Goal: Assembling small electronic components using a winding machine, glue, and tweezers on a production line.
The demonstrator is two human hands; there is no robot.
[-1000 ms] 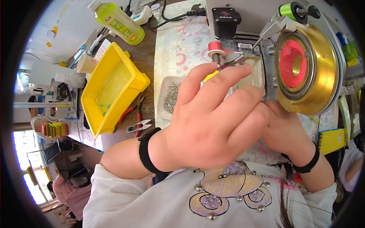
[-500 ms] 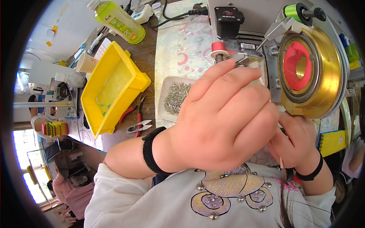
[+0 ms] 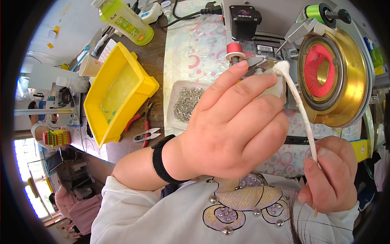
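My right hand [image 3: 331, 175] grips a thin, white-wrapped stick [image 3: 304, 112] near its lower end, and the stick slants up to the left. A fluffy white tuft [image 3: 281, 67] tops it, close to the fingertips of my left hand [image 3: 239, 126]. That hand shows its back, with the index finger less bent than the curled others; its thumb and whatever it pinches are hidden beneath. Just past its fingertips is a small metal clamp [image 3: 260, 61] beside a red spool [image 3: 234, 49]. The gold ring-shaped machine head [image 3: 349, 81] with a pink-red inner ring stands to the right.
Left of my hand lies a white tray [image 3: 177, 121] of small metal rings. Beyond it are red-handled pliers [image 3: 132, 122], thread snips [image 3: 148, 135], a yellow bin [image 3: 143, 87] and a green drink bottle [image 3: 126, 22]. A black motor [image 3: 245, 22] and a green thread spool [image 3: 313, 12] stand at the back.
My right hand has moved down and right, out from behind my left hand, so the stick's length and fluffy tip now show. My left hand has shifted slightly left.
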